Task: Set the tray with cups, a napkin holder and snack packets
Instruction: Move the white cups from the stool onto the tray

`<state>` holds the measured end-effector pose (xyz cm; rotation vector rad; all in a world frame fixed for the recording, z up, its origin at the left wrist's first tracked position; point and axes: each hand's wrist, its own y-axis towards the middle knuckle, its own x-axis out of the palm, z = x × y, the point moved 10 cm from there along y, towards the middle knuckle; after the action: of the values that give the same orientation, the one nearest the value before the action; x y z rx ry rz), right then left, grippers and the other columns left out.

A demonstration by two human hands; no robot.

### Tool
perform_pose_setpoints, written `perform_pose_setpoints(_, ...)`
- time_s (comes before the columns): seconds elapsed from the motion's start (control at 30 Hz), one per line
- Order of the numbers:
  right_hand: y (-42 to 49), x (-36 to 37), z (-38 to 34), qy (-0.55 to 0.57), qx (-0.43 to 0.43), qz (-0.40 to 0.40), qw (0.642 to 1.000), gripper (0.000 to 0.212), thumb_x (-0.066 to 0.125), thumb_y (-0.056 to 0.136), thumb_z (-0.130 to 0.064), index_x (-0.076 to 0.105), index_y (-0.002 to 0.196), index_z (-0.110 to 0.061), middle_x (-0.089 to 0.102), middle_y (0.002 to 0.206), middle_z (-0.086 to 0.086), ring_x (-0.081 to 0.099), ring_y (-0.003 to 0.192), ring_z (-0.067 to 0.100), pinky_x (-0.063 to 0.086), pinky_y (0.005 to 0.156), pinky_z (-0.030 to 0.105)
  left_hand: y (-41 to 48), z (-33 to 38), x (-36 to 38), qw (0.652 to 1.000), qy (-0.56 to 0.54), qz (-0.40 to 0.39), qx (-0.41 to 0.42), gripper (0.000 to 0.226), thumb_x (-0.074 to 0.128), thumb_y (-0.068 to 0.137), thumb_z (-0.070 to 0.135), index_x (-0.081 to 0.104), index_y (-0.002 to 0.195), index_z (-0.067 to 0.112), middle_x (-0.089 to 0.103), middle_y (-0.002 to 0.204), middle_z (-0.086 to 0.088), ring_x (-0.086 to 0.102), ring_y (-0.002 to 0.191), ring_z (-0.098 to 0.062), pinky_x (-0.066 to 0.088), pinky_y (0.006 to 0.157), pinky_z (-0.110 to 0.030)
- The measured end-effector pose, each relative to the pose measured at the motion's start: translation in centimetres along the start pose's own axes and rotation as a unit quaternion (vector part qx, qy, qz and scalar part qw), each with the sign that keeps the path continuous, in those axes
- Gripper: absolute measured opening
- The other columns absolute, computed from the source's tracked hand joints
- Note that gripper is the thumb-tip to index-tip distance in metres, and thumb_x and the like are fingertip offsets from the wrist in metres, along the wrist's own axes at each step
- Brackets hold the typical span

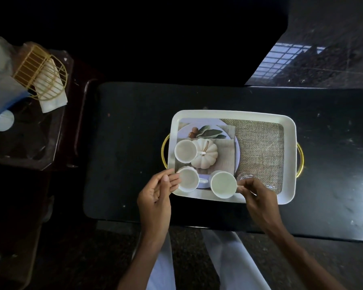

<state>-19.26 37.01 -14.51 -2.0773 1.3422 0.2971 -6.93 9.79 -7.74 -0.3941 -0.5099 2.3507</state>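
A dim room seen from above, with dark furniture on a polished stone floor.

The black worktop (134, 143) runs across the middle, its glossy top flecked with pale specks and catching glare at the right end. To its left stands a lower dark wooden side table (29, 147) with a raised rim. The speckled floor (323, 49) at upper right mirrors a barred window (285, 59) (a bright blue-white grid), the only strong light; the far top is black shadow.
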Motion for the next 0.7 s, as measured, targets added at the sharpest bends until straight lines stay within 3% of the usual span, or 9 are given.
perform_pose_setpoints(0.13,-0.4,-0.2,-1.5,-0.022,-0.021,-0.027,0.999,0.021,0.07,0.088,-0.005,0.066,0.1,-0.021,0.071,0.1,-0.016,0.069,0.093,-0.001,0.051,0.075,0.006,0.1,0.3,-1.5,1.0,-0.019,0.012,-0.002,0.022,0.052,0.104,0.015,0.073,0.109,0.018,0.081,0.098,-0.003,0.077,0.096,-0.018,0.061,0.083,-0.025)
perform_pose_setpoints(0.2,-0.6,-0.7,-2.5,-0.03,-0.022,-0.028,0.999,0.02,0.068,0.089,-0.01,0.066,0.106,-0.02,0.07,0.105,-0.012,0.069,0.098,0.005,0.055,0.082,0.016,0.2,0.6,-3.0,0.999,-0.028,0.031,-0.005,0.021,0.054,0.103,0.018,0.074,0.109,0.019,0.081,0.099,-0.002,0.078,0.096,-0.018,0.061,0.081,-0.023)
perform_pose_setpoints(0.27,-0.8,-1.5,-3.6,-0.033,-0.014,-0.015,0.999,0.022,0.065,0.088,-0.02,0.065,0.11,-0.022,0.07,0.108,-0.011,0.068,0.098,0.006,0.056,0.077,0.022,0.4,1.0,-4.8,0.998,-0.033,0.049,-0.009,0.021,0.054,0.102,0.02,0.074,0.107,0.021,0.081,0.099,-0.001,0.078,0.095,-0.018,0.06,0.079,-0.022)
perform_pose_setpoints(0.33,-0.9,-1.9,-5.2,-0.036,-0.009,0.018,0.999,0.023,0.064,0.086,-0.026,0.064,0.108,-0.03,0.071,0.107,-0.009,0.069,0.094,0.002,0.054,0.069,0.015,1.1,1.5,-7.5,0.996,-0.038,0.074,-0.009,0.021,0.054,0.1,0.021,0.074,0.105,0.021,0.081,0.099,0.0,0.078,0.094,-0.018,0.06,0.078,-0.023)
perform_pose_setpoints(0.47,-0.1,-0.9,-8.6,-0.017,0.042,0.059,0.997,0.029,0.063,0.085,-0.04,0.065,0.112,-0.031,0.072,0.11,0.001,0.071,0.101,0.017,0.058,0.08,0.041,2.8,3.4,-14.5,0.993,-0.033,0.117,0.012,0.025,0.055,0.096,0.032,0.075,0.107,0.022,0.08,0.102,0.002,0.077,0.097,-0.017,0.062,0.081,-0.026)
perform_pose_setpoints(0.5,0.3,0.7,-9.9,0.002,0.053,0.031,0.998,0.032,0.062,0.084,-0.043,0.065,0.113,-0.032,0.07,0.114,0.005,0.069,0.105,0.019,0.057,0.085,0.039,3.3,3.9,-16.6,0.991,-0.031,0.128,0.019,0.026,0.054,0.096,0.033,0.075,0.107,0.023,0.08,0.103,0.003,0.077,0.098,-0.016,0.061,0.081,-0.026)
perform_pose_setpoints(0.57,0.8,4.8,-13.9,0.013,0.045,-0.006,0.999,0.035,0.06,0.082,-0.044,0.064,0.115,-0.031,0.067,0.122,0.006,0.064,0.108,0.003,0.055,0.087,0.02,4.7,4.5,-21.1,0.987,-0.025,0.156,0.027,0.026,0.054,0.098,0.034,0.076,0.108,0.024,0.08,0.104,0.004,0.076,0.098,-0.014,0.061,0.081,-0.025)
perform_pose_setpoints(0.63,0.5,8.9,-19.2,0.017,0.002,0.019,1.0,0.027,0.062,0.085,-0.039,0.068,0.109,-0.03,0.07,0.116,-0.004,0.068,0.096,-0.003,0.059,0.071,0.023,6.5,4.5,-25.7,0.98,-0.024,0.197,0.018,0.023,0.053,0.102,0.028,0.076,0.107,0.026,0.08,0.103,0.006,0.076,0.098,-0.013,0.062,0.082,-0.028)
perform_pose_setpoints(0.7,0.0,14.3,-24.3,0.05,-0.036,0.011,0.998,0.019,0.066,0.085,-0.034,0.069,0.103,-0.03,0.074,0.099,-0.011,0.071,0.086,0.002,0.057,0.069,0.022,8.5,4.1,-30.6,0.971,-0.027,0.237,0.008,0.025,0.051,0.105,0.021,0.075,0.104,0.028,0.08,0.102,0.007,0.076,0.097,-0.013,0.062,0.082,-0.029)
